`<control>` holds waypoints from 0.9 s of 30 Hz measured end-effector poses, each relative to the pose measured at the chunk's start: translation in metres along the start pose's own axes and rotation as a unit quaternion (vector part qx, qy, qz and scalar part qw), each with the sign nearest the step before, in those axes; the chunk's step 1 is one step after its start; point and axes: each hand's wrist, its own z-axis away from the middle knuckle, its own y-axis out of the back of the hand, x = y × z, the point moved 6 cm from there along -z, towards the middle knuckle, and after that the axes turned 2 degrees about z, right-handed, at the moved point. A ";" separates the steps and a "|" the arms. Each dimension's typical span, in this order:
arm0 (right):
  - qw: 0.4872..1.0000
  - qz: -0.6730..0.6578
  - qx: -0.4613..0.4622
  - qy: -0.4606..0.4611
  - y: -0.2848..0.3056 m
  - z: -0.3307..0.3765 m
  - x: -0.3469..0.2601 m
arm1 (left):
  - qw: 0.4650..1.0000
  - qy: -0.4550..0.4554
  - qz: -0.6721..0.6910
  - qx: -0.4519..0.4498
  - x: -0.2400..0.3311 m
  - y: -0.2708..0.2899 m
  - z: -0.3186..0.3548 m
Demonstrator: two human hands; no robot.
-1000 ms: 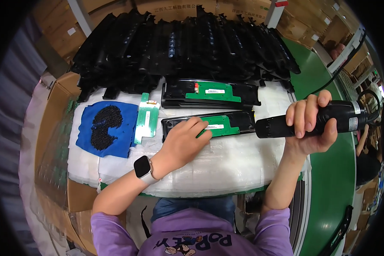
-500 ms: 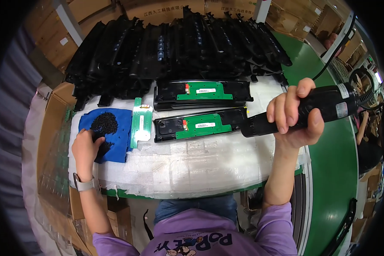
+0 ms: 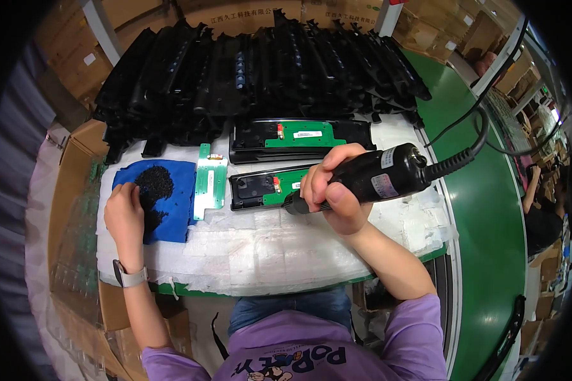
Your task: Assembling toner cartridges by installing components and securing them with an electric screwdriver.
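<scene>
Screws [image 3: 154, 185], small and black, lie heaped on a blue cloth [image 3: 171, 216] at the left of the white padded bench [image 3: 267, 254]; the left hand [image 3: 126, 213] rests on them, fingers curled loosely, grip unclear. The right hand [image 3: 333, 190] is wrapped tight round a black electric screwdriver [image 3: 375, 178], its tip over the nearer black cartridge [image 3: 260, 188]. A loose green circuit board [image 3: 208, 181] lies between cloth and cartridge.

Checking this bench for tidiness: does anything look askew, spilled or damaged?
Nothing looks spilled or damaged. One loose green circuit board lies alone on the white padding, beside the blue cloth holding small black screws, while the other boards sit in black housings.
</scene>
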 end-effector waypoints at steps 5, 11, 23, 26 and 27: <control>0.999 -0.006 0.038 0.030 0.002 -0.004 0.004 | 0.959 0.011 0.285 0.011 0.017 -0.008 -0.004; 1.000 -0.002 -0.001 0.006 0.005 -0.012 -0.009 | 0.670 0.128 0.675 -0.282 0.106 -0.035 0.015; 0.986 -0.090 0.058 0.126 0.010 -0.039 -0.069 | 0.454 0.153 0.758 -0.443 0.183 -0.049 0.032; 0.987 -0.098 0.048 0.119 0.007 -0.035 -0.064 | 0.461 0.159 0.747 -0.452 0.184 -0.046 0.038; 0.988 -0.089 0.044 0.114 0.006 -0.034 -0.062 | 0.460 0.160 0.747 -0.453 0.185 -0.047 0.039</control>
